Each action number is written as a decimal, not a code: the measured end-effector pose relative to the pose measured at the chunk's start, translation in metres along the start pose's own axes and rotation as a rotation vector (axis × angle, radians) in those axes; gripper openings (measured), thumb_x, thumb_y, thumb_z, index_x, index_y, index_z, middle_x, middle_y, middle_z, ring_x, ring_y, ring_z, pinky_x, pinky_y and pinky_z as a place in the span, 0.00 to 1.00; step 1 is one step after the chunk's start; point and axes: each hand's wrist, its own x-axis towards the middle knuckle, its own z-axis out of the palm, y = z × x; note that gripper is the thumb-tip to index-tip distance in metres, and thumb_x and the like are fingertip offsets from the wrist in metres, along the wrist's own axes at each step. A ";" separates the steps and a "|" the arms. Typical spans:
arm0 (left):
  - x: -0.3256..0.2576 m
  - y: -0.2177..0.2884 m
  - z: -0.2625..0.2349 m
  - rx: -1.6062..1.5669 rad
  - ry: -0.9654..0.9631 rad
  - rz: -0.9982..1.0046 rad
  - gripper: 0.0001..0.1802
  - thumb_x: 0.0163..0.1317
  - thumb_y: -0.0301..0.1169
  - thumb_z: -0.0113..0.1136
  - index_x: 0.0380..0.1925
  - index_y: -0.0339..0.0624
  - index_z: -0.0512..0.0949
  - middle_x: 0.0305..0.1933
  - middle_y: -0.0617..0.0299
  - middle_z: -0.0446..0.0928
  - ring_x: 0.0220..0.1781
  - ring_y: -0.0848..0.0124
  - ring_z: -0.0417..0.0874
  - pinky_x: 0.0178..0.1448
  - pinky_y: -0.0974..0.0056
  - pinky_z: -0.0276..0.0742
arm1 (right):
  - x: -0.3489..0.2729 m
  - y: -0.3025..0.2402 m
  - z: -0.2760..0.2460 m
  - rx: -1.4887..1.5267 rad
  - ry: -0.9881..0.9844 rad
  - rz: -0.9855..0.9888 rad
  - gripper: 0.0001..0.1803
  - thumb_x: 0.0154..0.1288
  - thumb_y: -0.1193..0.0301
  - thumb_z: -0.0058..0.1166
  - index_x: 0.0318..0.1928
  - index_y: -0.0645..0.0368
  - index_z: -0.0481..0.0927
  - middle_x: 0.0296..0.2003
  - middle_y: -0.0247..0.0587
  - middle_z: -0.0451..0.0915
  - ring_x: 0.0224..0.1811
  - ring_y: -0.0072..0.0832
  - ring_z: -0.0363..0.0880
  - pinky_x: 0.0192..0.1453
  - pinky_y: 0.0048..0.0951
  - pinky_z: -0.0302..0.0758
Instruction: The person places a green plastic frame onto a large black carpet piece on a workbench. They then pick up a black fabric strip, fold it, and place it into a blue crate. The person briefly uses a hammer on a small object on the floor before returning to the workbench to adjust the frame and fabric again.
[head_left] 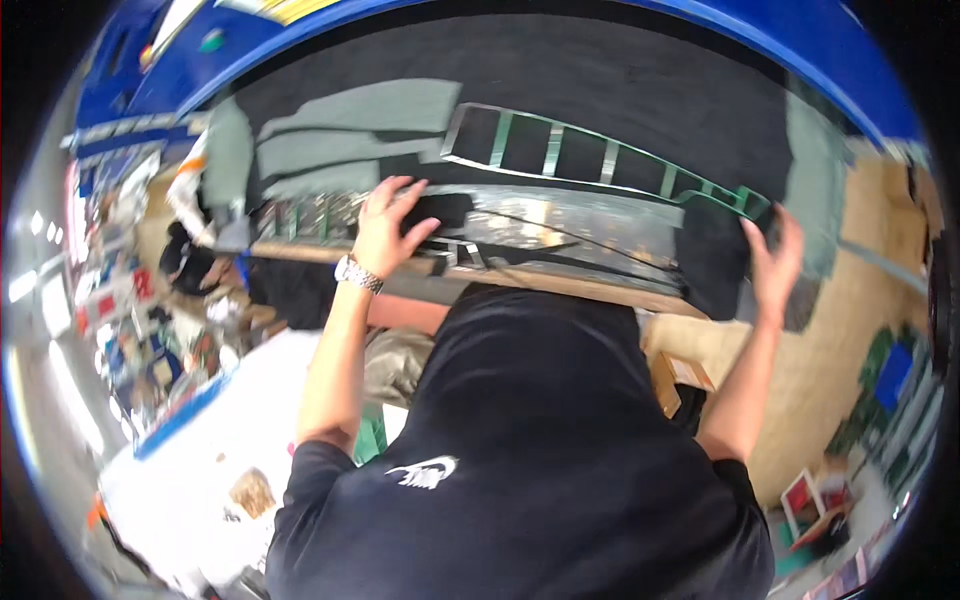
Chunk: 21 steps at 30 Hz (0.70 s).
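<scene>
My left hand [385, 230], with a metal-band watch on its wrist, is over the near side of the table. Its fingers are spread beside a small black piece [446, 212] that looks like cloth. At the right, my right hand [778, 262] has thumb and fingers apart, at the edge of a larger black cloth piece [712, 258]. Close to those fingertips ends a long, clear ladder-shaped frame [610, 162] with green-tinted edges and crossbars. It lies slanted on black fabric [600, 75]. Blur hides whether my right fingertips touch the cloth or the frame.
Grey-green strips [355, 125] lie on the fabric at the left. A shiny, see-through band [590, 232] runs along the table's near edge. A cardboard box [680, 380] stands below at the right. Behind at the left are a white-covered surface [215, 420] and another person's sleeve [190, 190].
</scene>
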 end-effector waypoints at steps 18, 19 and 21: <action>0.003 0.017 -0.126 0.145 -0.089 0.237 0.37 0.42 0.32 0.80 0.57 0.38 0.79 0.43 0.53 0.78 0.46 0.51 0.80 0.53 0.53 0.78 | 0.006 -0.142 -0.033 0.087 0.017 -0.271 0.22 0.54 0.70 0.75 0.50 0.59 0.85 0.63 0.43 0.75 0.69 0.46 0.70 0.69 0.43 0.71; 0.009 0.031 -0.141 0.090 -0.030 0.239 0.37 0.43 0.32 0.81 0.57 0.37 0.79 0.42 0.53 0.78 0.44 0.53 0.80 0.50 0.55 0.78 | 0.007 -0.149 -0.039 0.145 0.042 -0.271 0.21 0.54 0.70 0.75 0.49 0.60 0.86 0.61 0.44 0.76 0.68 0.45 0.71 0.68 0.43 0.72; 0.021 0.062 -0.167 0.033 0.076 0.265 0.36 0.45 0.32 0.81 0.57 0.36 0.79 0.40 0.53 0.76 0.41 0.56 0.80 0.46 0.58 0.78 | 0.013 -0.162 -0.051 0.272 0.087 -0.284 0.20 0.55 0.70 0.74 0.48 0.62 0.86 0.59 0.45 0.79 0.66 0.44 0.75 0.66 0.41 0.74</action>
